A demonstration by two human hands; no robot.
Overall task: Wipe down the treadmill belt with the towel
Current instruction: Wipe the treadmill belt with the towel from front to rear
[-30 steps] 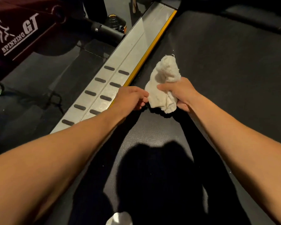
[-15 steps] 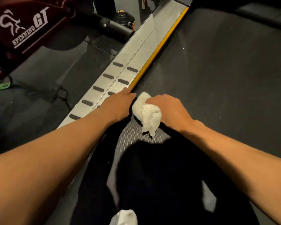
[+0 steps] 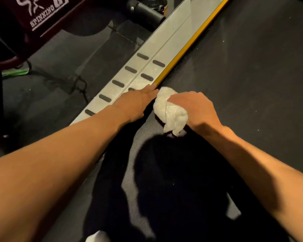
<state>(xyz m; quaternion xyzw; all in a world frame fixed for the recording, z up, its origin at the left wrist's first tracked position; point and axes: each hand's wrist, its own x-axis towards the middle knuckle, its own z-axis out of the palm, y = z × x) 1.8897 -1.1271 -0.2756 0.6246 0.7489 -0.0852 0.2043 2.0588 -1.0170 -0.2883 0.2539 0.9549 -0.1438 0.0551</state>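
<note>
A bunched white towel (image 3: 170, 110) lies pressed on the dark treadmill belt (image 3: 243, 70), close to the belt's left edge. My right hand (image 3: 194, 109) is closed over the towel from the right and pushes it down onto the belt. My left hand (image 3: 138, 102) rests flat, fingers together, on the silver side rail (image 3: 147, 67) and the belt edge, touching the towel's left side. The yellow strip (image 3: 191, 44) runs along the rail next to the belt.
A dark red spinning bike frame (image 3: 42, 16) with a black tube (image 3: 145, 11) stands at the upper left on the rubber floor. A black cable (image 3: 73, 82) and a green strap (image 3: 14, 72) lie on the floor. My dark-trousered legs and a white sock (image 3: 98, 237) are below.
The towel was held up off the belt a second ago; my right hand has brought it down and toward me onto the belt. My left hand moved onto the rail edge.
</note>
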